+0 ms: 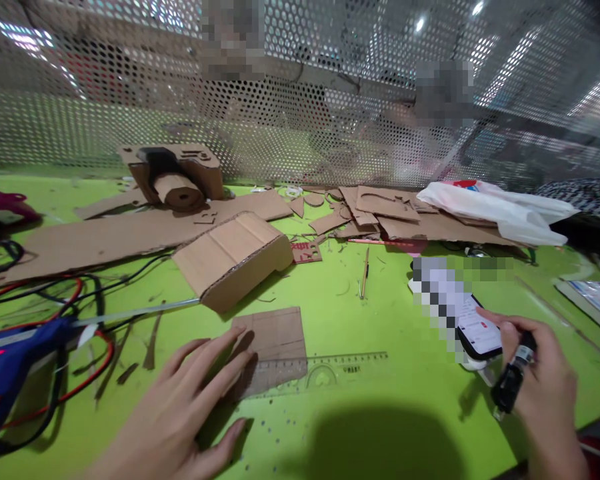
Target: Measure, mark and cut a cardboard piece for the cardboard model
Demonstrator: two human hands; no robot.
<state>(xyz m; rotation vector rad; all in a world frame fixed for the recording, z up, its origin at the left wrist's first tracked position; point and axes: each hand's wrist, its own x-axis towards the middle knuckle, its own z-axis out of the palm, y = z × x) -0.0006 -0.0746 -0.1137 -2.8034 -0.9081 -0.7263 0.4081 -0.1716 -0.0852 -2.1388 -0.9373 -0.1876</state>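
cardboard square (pixel 275 340) lies under left grip's (pixel 190 400) fingertips (pixel 240 357).

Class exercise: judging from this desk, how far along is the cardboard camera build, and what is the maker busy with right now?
Looks done: a cardboard camera model stands at the back, and a folded cardboard piece lies mid-table. In hand: the left hand lies against a small cardboard rectangle beside a clear ruler; the right hand holds a black tool. Left: uncut cardboard sheets still lie about.

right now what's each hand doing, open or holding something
Left hand: open, fingers spread, resting on the cardboard piece.
Right hand: closed around a black tool.
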